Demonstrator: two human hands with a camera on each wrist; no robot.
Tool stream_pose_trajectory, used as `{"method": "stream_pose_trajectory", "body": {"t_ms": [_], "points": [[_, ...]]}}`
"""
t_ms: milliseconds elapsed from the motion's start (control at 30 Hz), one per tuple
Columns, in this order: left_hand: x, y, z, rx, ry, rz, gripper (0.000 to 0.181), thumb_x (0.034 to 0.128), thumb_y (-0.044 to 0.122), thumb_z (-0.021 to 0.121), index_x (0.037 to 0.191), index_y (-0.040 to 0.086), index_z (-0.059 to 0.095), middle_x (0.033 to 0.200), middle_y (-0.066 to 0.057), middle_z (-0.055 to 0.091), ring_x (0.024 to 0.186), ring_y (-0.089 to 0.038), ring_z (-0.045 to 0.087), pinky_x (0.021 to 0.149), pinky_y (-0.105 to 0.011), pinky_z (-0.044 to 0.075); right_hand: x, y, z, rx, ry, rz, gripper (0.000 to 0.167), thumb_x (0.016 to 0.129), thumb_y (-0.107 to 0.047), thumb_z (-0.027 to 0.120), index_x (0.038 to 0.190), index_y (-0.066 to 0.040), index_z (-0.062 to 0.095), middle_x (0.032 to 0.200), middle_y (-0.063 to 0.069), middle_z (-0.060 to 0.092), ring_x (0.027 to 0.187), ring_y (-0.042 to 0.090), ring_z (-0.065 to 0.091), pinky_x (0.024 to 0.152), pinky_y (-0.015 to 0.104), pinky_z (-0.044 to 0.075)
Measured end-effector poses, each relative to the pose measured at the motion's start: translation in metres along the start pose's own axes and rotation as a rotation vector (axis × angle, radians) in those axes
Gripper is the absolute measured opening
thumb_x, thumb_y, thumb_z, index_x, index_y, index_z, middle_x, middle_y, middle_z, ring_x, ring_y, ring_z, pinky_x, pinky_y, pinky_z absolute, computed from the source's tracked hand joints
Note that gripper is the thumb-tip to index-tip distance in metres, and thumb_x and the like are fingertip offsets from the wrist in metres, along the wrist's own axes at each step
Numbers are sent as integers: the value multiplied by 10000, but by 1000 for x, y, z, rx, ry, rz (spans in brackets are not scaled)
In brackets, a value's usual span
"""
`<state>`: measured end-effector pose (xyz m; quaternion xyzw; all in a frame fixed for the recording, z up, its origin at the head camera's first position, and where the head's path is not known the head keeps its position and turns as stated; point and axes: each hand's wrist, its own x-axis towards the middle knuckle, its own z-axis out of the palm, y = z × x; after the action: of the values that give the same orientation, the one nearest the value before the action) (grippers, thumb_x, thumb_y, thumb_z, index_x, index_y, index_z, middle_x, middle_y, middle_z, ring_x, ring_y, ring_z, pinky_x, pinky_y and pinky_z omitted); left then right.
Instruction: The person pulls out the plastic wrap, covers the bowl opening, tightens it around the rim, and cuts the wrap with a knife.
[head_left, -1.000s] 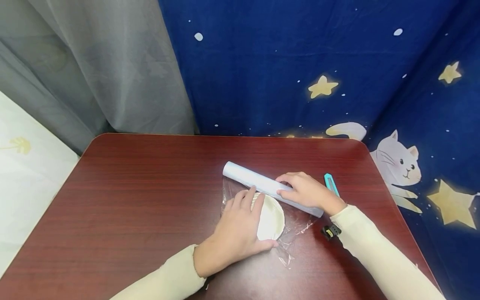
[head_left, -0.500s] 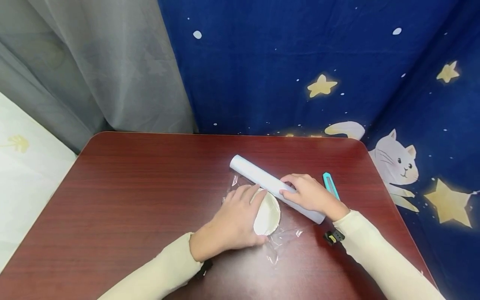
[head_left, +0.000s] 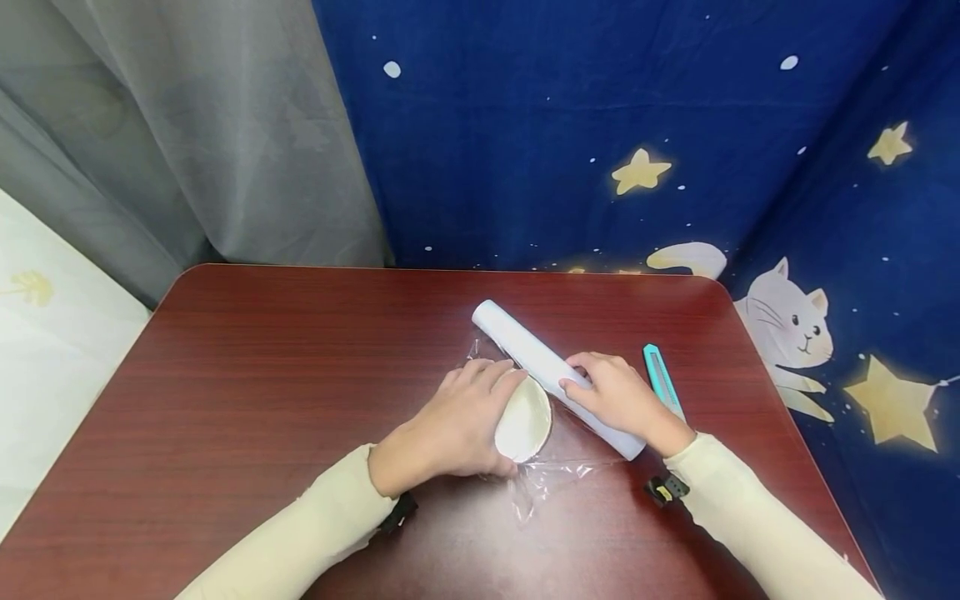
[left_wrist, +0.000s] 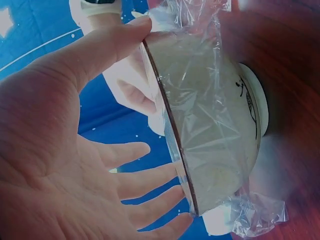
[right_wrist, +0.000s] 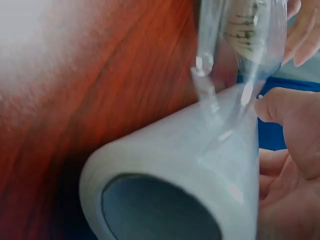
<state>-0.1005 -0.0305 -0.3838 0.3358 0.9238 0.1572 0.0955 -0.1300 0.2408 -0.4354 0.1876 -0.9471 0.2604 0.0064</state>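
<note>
A round bowl point(head_left: 527, 423) with a dark rim stands on the table, clear cling film point(left_wrist: 200, 112) stretched over its mouth and down its side. My left hand point(head_left: 463, 423) grips it across the rim from the left, thumb at the near edge and fingertips at the far one. Just right of the bowl, a white roll of cling film point(head_left: 531, 353) lies at a slant, its hollow core facing the right wrist view. Around the roll's middle, my right hand point(head_left: 617, 397) holds on with thumb and fingers. Film runs between roll and bowl.
A turquoise box cutter point(head_left: 662, 379) lies to the right, beyond my right wrist. Loose crumpled film point(head_left: 536, 483) spreads on the dark red table point(head_left: 300, 358) in front of the bowl. Blue and grey curtains point(head_left: 510, 150) hang behind the table's far edge.
The bowl has shifted a little left with my left hand. The roll has turned steeper, its far end swinging right and away, while my right hand keeps hold of it.
</note>
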Motion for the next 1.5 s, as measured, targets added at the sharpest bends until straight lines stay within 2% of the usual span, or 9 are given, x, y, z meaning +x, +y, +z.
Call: {"method": "stream_pose_trajectory", "body": {"t_ms": [233, 467, 667, 767, 867, 1133, 1367, 1400, 1500], "points": [[3, -8, -5, -16, -25, 19, 1129, 670, 454, 1057, 1600, 127, 507, 1610, -128, 527, 1469, -369, 445, 1167, -608, 412, -7, -6, 6, 10, 39, 76, 400, 1004, -224, 752, 1272, 73, 735, 1194, 227, 764, 942, 334, 743, 795, 526, 635], [8, -16, -15, -23, -65, 17, 1196, 616, 380, 1103, 1618, 143, 495, 1643, -119, 506, 1500, -365, 434, 1184, -591, 391, -10, 15, 32, -63, 144, 97, 457, 1029, -357, 718, 1228, 54, 738, 1119, 217, 761, 923, 392, 746, 745, 584, 604], [13, -23, -21, -23, -91, 19, 1193, 621, 320, 1103, 1630, 152, 488, 1669, -119, 485, 1524, -351, 418, 1188, -586, 383, -15, -22, 14, -45, 105, 187, 402, 1023, -234, 717, 1259, 92, 717, 1168, 252, 752, 994, 440, 747, 837, 632, 595], [15, -27, -23, -30, -104, 15, 1206, 615, 298, 1107, 1639, 165, 483, 1678, -95, 478, 1531, -338, 410, 1192, -577, 376, -15, -14, 22, -82, 131, 176, 406, 1033, -292, 706, 1224, 65, 726, 1110, 213, 758, 933, 403, 750, 767, 625, 590], [18, -32, -25, -30, -117, 16, 1214, 614, 282, 1107, 1646, 176, 478, 1686, -81, 470, 1538, -330, 403, 1201, -567, 364, -15, -5, 29, -74, 151, 166, 424, 1025, -324, 708, 1199, 62, 719, 1069, 206, 749, 897, 398, 741, 736, 631, 581], [24, -46, -32, -54, -128, 10, 1191, 606, 176, 1099, 1630, 183, 490, 1684, -103, 471, 1549, -348, 408, 1210, -588, 346, -13, 14, 46, -78, 173, 176, 517, 1052, -413, 682, 1239, 70, 684, 1052, 214, 752, 836, 361, 735, 706, 574, 583], [29, -58, -36, -65, -132, 15, 1192, 615, 104, 1082, 1640, 182, 477, 1702, -123, 446, 1576, -346, 389, 1242, -578, 318, -16, -3, 34, -15, 146, 215, 570, 1048, -386, 698, 1314, 113, 627, 1057, 256, 750, 818, 367, 738, 691, 563, 606], [29, -58, -37, -70, -136, 13, 1196, 619, 106, 1083, 1644, 189, 471, 1708, -122, 437, 1581, -346, 381, 1248, -574, 311, -15, 0, 37, -25, 148, 215, 579, 1047, -398, 700, 1315, 109, 623, 1046, 252, 750, 799, 359, 732, 668, 544, 604], [29, -57, -36, -71, -125, 16, 1161, 653, 189, 1081, 1641, 178, 471, 1709, -155, 426, 1570, -377, 389, 1241, -596, 316, -14, 1, 39, -36, 145, 231, 594, 1039, -399, 708, 1321, 115, 612, 1035, 257, 748, 777, 357, 726, 652, 532, 605]]}}
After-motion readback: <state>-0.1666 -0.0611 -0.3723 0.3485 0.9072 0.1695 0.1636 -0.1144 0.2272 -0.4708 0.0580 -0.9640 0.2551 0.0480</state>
